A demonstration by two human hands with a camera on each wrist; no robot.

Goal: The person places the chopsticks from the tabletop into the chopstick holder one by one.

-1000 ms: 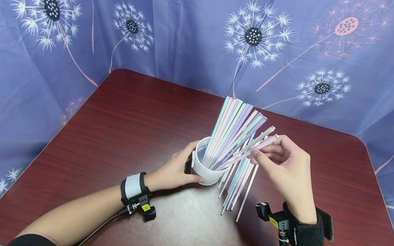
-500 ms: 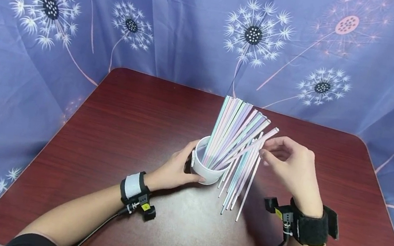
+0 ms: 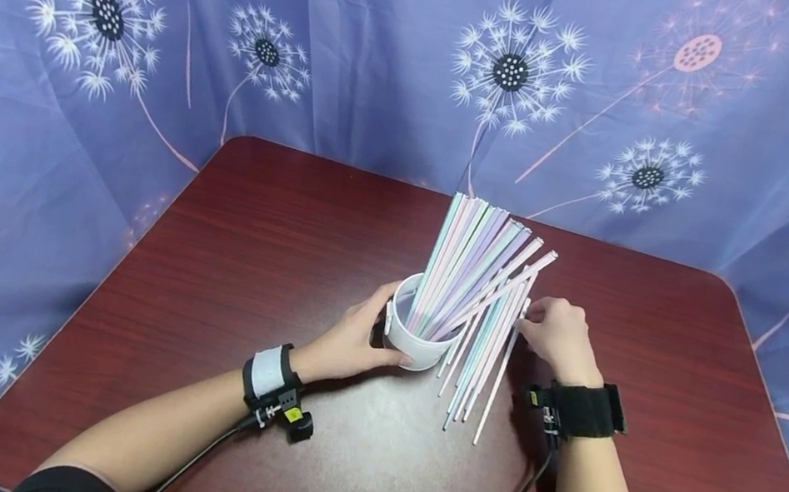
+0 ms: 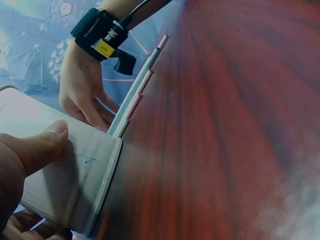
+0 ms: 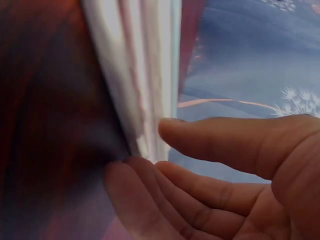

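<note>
Head view shows a white cup [image 3: 415, 340] standing near the middle of a dark red desk [image 3: 251, 243], with a sheaf of pastel straws [image 3: 471, 261] leaning out of it toward the far right. A second lot of loose straws [image 3: 484, 359] lies flat on the desk just right of the cup, side by side, their near ends pointing toward the person.

The left hand [image 3: 351, 341] is curled round the cup's near side; the left wrist view shows the thumb [image 4: 37, 147] pressed on the cup wall [image 4: 70, 180], so that hand holds the cup. The right hand [image 3: 556, 336] is down at the far end of the loose straws, its fingers [image 5: 215, 137] loosely bent and touching the edge of the pile; the right wrist view shows no straw pinched between them yet.

These straws look very light, thin and smooth, probably paper, so they should roll and scatter easily and could crease or flatten if squeezed hard. A gentle pinch of thumb and fingertip at one end, or a light lift from under the middle, seems the safest hold. The cup itself looks light and top-heavy with the leaning sheaf, so a steadying grip low on its wall suits it.
</note>
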